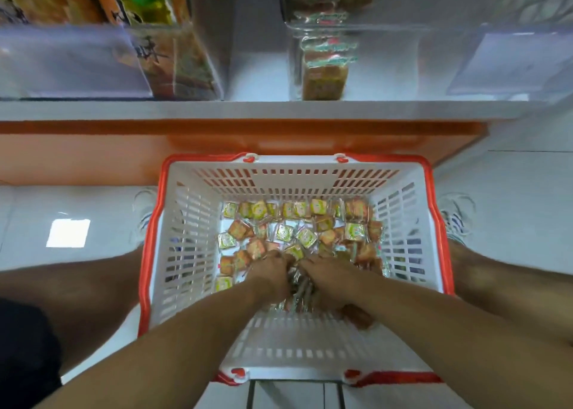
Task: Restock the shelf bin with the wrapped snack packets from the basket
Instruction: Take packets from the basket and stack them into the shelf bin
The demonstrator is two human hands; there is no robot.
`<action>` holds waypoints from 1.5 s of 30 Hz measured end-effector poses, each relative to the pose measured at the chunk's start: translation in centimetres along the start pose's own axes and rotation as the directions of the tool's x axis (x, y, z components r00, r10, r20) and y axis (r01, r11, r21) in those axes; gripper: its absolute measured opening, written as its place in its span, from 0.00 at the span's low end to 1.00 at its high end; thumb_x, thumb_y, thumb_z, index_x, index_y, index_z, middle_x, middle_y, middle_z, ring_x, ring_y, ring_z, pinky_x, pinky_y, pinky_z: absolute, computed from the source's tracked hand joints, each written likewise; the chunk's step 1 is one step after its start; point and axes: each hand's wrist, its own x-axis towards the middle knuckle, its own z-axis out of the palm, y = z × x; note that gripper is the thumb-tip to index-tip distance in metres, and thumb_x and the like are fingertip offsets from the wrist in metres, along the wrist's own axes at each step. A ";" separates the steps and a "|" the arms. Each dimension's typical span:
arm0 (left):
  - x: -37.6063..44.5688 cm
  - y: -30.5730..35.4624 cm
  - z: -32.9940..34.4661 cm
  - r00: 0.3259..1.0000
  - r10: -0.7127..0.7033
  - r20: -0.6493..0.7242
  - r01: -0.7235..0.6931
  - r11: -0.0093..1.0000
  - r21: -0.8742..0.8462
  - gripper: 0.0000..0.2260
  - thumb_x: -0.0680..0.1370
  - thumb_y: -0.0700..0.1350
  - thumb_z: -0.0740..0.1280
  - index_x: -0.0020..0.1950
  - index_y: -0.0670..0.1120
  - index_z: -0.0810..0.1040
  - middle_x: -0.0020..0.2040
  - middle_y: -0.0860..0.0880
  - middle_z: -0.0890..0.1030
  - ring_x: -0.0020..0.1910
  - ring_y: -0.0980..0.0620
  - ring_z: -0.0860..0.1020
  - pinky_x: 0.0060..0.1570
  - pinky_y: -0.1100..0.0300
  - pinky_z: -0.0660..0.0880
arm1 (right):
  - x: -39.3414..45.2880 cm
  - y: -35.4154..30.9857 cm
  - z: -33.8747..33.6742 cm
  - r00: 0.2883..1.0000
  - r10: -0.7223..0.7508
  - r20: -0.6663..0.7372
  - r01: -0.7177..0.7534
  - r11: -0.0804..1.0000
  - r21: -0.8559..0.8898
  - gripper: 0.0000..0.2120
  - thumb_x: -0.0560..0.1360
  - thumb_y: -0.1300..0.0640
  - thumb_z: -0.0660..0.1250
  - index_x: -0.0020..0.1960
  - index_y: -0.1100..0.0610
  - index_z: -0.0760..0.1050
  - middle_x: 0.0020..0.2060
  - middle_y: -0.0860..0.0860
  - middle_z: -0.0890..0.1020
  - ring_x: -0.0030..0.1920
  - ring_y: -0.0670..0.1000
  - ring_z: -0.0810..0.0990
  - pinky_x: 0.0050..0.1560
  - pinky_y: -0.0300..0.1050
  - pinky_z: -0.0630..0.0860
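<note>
Wrapped snack packets (288,232) cover the floor of the white basket (400,222) just beyond our hands. Our left hand (271,273) and right hand (328,280) press together, fingers curled round a bunch of packets between them. The clear shelf bin (322,61) stands well beyond our grip.

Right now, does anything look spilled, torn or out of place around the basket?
Nothing stands out. The snack packets all lie inside the basket, none over its rim. The left hand and right hand are gathering a bunch together. The shelf bin stands upright.
</note>
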 end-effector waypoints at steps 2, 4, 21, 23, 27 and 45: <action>0.1 0.0 0.4 1.000 0.025 -0.017 -0.026 0.999 -0.046 0.23 0.78 0.47 0.71 0.72 0.52 0.73 0.69 0.46 0.74 0.65 0.44 0.77 0.66 0.52 0.74 | 0.0 -0.1 0.1 1.000 -0.016 -0.005 0.015 1.000 -0.012 0.40 0.68 0.55 0.76 0.73 0.54 0.60 0.73 0.55 0.67 0.70 0.58 0.67 0.60 0.54 0.73; 0.1 0.3 1.1 0.997 0.054 -0.050 -0.057 0.997 -0.055 0.21 0.78 0.45 0.70 0.71 0.49 0.75 0.70 0.46 0.74 0.65 0.44 0.77 0.65 0.55 0.73 | -0.1 -0.3 0.2 1.000 -0.013 -0.020 0.013 0.999 -0.031 0.40 0.70 0.55 0.74 0.76 0.56 0.58 0.72 0.53 0.69 0.70 0.57 0.67 0.62 0.55 0.72; 0.4 0.3 1.0 0.984 -0.004 -0.178 -0.024 0.987 -0.158 0.11 0.75 0.35 0.71 0.55 0.46 0.81 0.55 0.48 0.83 0.47 0.48 0.83 0.49 0.54 0.80 | -0.6 -1.1 0.2 0.965 -0.077 -0.252 -0.007 0.948 -0.317 0.18 0.78 0.57 0.64 0.67 0.58 0.72 0.59 0.57 0.81 0.65 0.60 0.74 0.70 0.58 0.63; 0.1 0.4 0.5 0.981 -0.038 -0.192 -0.007 0.973 -0.229 0.11 0.76 0.34 0.68 0.53 0.48 0.81 0.49 0.46 0.85 0.42 0.49 0.80 0.44 0.56 0.78 | -0.4 -0.9 0.5 0.954 -0.119 -0.276 0.017 0.939 -0.343 0.21 0.78 0.59 0.64 0.71 0.58 0.68 0.56 0.57 0.82 0.62 0.60 0.76 0.66 0.57 0.67; -0.4 0.2 -0.9 0.979 -0.164 -0.122 0.083 0.863 -0.498 0.09 0.77 0.37 0.70 0.51 0.51 0.83 0.46 0.48 0.85 0.38 0.51 0.83 0.37 0.59 0.81 | -0.6 -0.4 0.2 0.966 0.021 -0.259 -0.022 1.000 0.000 0.21 0.80 0.62 0.64 0.71 0.52 0.68 0.56 0.56 0.81 0.58 0.57 0.79 0.58 0.53 0.77; -15.9 4.3 -25.4 0.873 0.408 0.268 0.076 0.429 -0.900 0.13 0.81 0.47 0.63 0.59 0.43 0.83 0.54 0.42 0.85 0.50 0.45 0.85 0.46 0.45 0.85 | -22.9 -5.7 -27.0 0.771 -0.145 -0.620 0.386 0.881 0.274 0.19 0.67 0.49 0.80 0.55 0.42 0.78 0.45 0.39 0.85 0.45 0.39 0.83 0.47 0.40 0.79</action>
